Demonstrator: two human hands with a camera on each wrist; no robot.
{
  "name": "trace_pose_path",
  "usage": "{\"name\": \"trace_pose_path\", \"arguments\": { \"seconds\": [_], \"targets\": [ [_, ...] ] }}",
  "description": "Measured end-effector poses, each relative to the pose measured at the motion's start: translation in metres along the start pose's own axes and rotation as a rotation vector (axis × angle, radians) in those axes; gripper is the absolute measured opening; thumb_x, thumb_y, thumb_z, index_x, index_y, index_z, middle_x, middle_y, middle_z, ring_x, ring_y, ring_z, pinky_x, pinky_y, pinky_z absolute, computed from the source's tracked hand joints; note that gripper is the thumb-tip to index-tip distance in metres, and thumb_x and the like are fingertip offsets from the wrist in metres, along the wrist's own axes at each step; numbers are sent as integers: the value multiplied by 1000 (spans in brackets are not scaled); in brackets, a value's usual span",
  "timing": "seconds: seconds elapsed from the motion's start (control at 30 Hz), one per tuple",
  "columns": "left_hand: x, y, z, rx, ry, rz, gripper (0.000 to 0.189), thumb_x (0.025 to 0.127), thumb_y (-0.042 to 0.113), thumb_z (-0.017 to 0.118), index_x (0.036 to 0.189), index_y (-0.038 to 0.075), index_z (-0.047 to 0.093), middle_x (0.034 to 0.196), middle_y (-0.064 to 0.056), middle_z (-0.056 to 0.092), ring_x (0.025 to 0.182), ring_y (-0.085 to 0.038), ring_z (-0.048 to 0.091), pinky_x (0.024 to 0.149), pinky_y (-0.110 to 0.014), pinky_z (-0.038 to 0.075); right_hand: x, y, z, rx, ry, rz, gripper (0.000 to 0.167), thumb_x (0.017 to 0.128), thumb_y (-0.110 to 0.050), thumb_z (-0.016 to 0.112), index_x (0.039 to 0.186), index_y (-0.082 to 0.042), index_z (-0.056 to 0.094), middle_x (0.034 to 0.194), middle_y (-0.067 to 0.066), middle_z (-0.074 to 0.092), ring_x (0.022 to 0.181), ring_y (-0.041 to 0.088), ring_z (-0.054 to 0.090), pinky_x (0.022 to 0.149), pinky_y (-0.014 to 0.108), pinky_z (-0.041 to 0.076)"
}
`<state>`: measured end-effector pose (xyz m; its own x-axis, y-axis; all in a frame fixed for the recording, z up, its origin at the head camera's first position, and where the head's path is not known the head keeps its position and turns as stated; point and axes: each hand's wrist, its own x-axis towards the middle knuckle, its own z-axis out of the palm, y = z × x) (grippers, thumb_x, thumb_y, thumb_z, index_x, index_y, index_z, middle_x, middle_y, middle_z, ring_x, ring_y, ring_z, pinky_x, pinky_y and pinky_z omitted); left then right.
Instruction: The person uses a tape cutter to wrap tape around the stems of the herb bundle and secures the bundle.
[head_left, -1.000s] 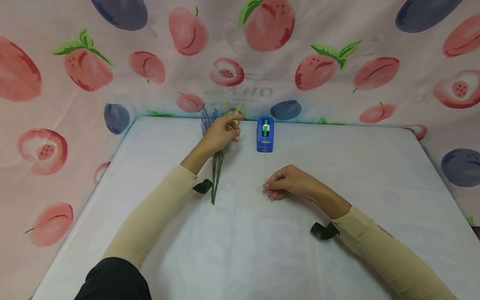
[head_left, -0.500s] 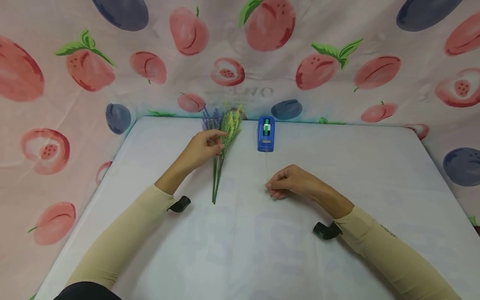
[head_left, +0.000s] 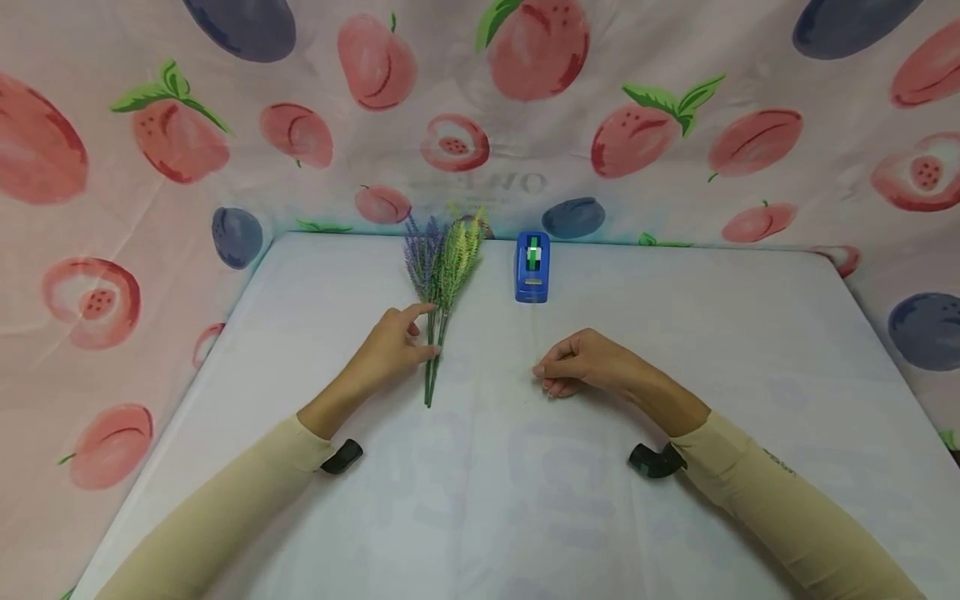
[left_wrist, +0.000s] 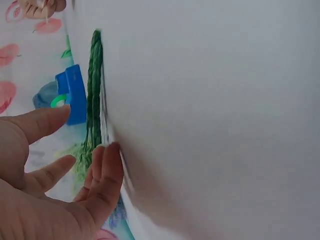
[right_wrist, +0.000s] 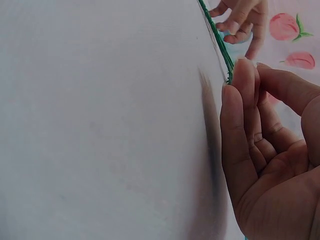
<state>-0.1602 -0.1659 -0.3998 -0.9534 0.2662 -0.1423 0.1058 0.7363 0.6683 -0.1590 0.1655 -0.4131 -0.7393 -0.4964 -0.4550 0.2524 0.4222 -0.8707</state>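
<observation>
In the head view, our left hand (head_left: 386, 350) is at the stems (head_left: 430, 367) of the flower bunch (head_left: 457, 262), purple and yellow-green heads pointing to the far edge of the table (head_left: 487, 500). Its thumb and forefinger stand apart, the thumb lower on the stems. Our right hand (head_left: 585, 362) pinches a faint clear strip of tape (head_left: 535, 329) that runs back to the blue tape dispenser (head_left: 532, 275), which sits just right of the flower heads. The step looks like gathering the stems while the tape waits; we would do well to hold the strip taut and clear of the table so it does not stick early.

In the left wrist view, our fingers are spread, with a wide gap to the thumb; from this angle we cannot be sure how firmly they touch the stems. We should close evenly so the stems lie level.

In the right wrist view, our thumb and fingertips press together near the stem ends in the picture. A light, steady pinch should serve best, since a tug could drag the dispenser.
</observation>
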Motion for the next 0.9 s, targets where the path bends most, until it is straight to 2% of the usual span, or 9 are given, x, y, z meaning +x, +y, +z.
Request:
{"name": "trace_pose_path", "arguments": {
  "seconds": [0.17, 0.3, 0.4, 0.57, 0.6, 0.67, 0.77, 0.83, 0.9],
  "targets": [
    [-8, 2, 11, 11, -44, -20, 83, 89, 23, 80, 158, 17, 35, 109, -15, 54, 88, -26, 52, 75, -40, 46, -1, 0, 0, -2, -4, -6, 30, 93, -23, 76, 104, 4, 75, 86, 10, 74, 75, 17, 71, 74, 32, 61],
    [-11, 6, 17, 53, -34, -55, 91, 88, 19, 80, 161, 13, 25, 108, -12, 57, 85, -24, 56, 72, -38, 47, -1, 0, 0, 3, -5, -15, 29, 92, -23, 77, 103, 4, 75, 87, 11, 74, 75, 17, 71, 74, 32, 61],
    [-12, 8, 20, 67, -17, -89, 94, 88, 15, 78, 161, 8, 18, 101, -10, 62, 78, -23, 57, 67, -36, 47, -1, -1, 1, 3, -4, -15, 28, 92, -23, 77, 103, 3, 76, 87, 11, 75, 75, 17, 71, 74, 32, 61],
    [-12, 8, 18, 8, -35, -159, 89, 90, 9, 71, 159, 1, 17, 91, -9, 65, 63, -21, 58, 59, -33, 46, -1, -2, 2, 7, -7, -14, 28, 92, -23, 77, 103, 3, 76, 86, 10, 75, 75, 16, 71, 74, 33, 61],
    [-12, 8, 17, -30, -55, -175, 86, 91, 9, 70, 158, 0, 18, 91, -9, 65, 62, -20, 60, 59, -32, 47, -1, -2, 2, 9, -8, -15, 28, 92, -22, 77, 103, 3, 76, 86, 10, 75, 74, 16, 71, 74, 33, 61],
    [-13, 7, 13, -175, -111, -211, 80, 95, 8, 67, 158, -3, 20, 94, -11, 62, 68, -18, 66, 61, -32, 53, -1, -3, 2, 11, -10, -16, 28, 92, -22, 77, 103, 3, 75, 86, 10, 74, 74, 16, 71, 74, 33, 61],
    [-14, 4, 6, -476, -208, -279, 69, 99, 3, 62, 156, -4, 25, 100, -13, 58, 81, -22, 73, 73, -37, 61, -1, -4, 2, 11, -11, -15, 27, 92, -22, 77, 103, 4, 75, 86, 10, 75, 74, 16, 71, 74, 33, 61],
    [-15, 2, 1, -663, -273, -307, 63, 99, -2, 59, 153, -6, 28, 104, -17, 58, 92, -25, 73, 82, -41, 60, -1, -4, 2, 12, -12, -13, 28, 92, -21, 77, 103, 4, 75, 86, 10, 74, 74, 17, 71, 74, 33, 61],
    [-17, -1, -4, -765, -321, -304, 55, 100, -5, 57, 149, -8, 33, 110, -20, 62, 99, -28, 71, 88, -43, 59, -1, -5, 2, 14, -12, -10, 27, 92, -21, 77, 103, 4, 75, 86, 11, 74, 74, 17, 71, 74, 33, 61]
  ]
}}
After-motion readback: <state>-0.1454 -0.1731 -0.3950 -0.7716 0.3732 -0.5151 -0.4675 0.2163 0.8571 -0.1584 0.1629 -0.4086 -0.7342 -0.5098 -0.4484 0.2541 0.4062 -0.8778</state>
